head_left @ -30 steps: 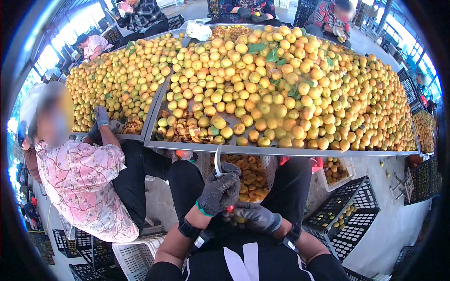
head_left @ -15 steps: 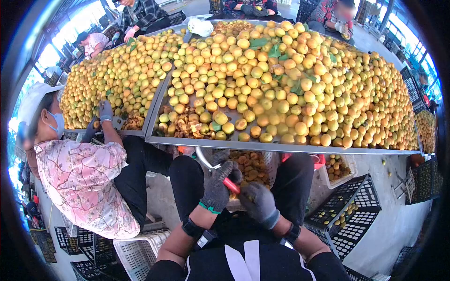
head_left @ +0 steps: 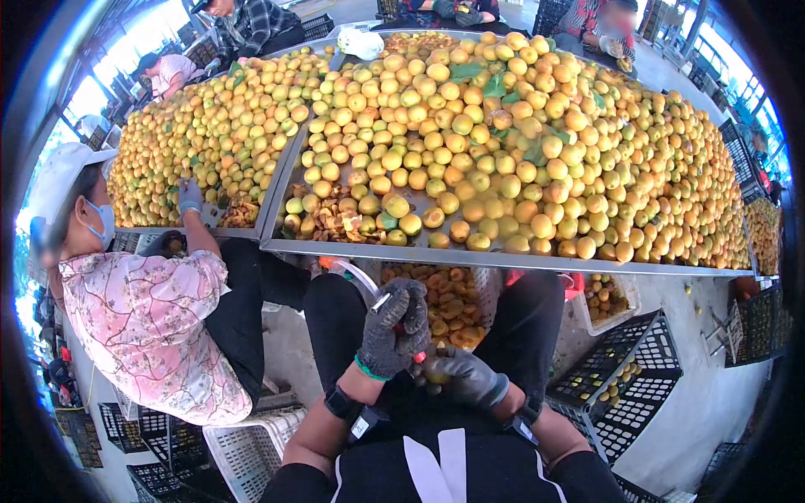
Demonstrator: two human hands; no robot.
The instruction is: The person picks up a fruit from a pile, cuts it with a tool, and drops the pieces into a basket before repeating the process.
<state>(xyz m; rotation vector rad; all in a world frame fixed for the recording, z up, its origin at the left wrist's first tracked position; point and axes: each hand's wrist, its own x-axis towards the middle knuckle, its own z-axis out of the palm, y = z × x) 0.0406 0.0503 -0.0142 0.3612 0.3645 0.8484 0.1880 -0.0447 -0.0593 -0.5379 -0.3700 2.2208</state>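
At lower centre, gripping knife (head_left: 380, 303) in left hand (head_left: 392, 329); pinching fruit (head_left: 437, 378) in right hand (head_left: 466, 376), now slightly lowered, so having both for work.

Both forearms angle inward from the bent elbows, the left forearm (head_left: 316, 438) rising to the right and the right forearm (head_left: 557, 432) rising to the left. The left hand (head_left: 392, 329), gloved, is raised between the knees (head_left: 541, 303), its fingers curled tightly into a grip. The right hand (head_left: 463, 375), also gloved, sits lower and nearer the torso (head_left: 503, 474), fingers bent and pointing toward the left hand. The hands are close together; whether they touch is unclear. The left wrist (head_left: 342, 404) and right wrist (head_left: 530, 411) are level.
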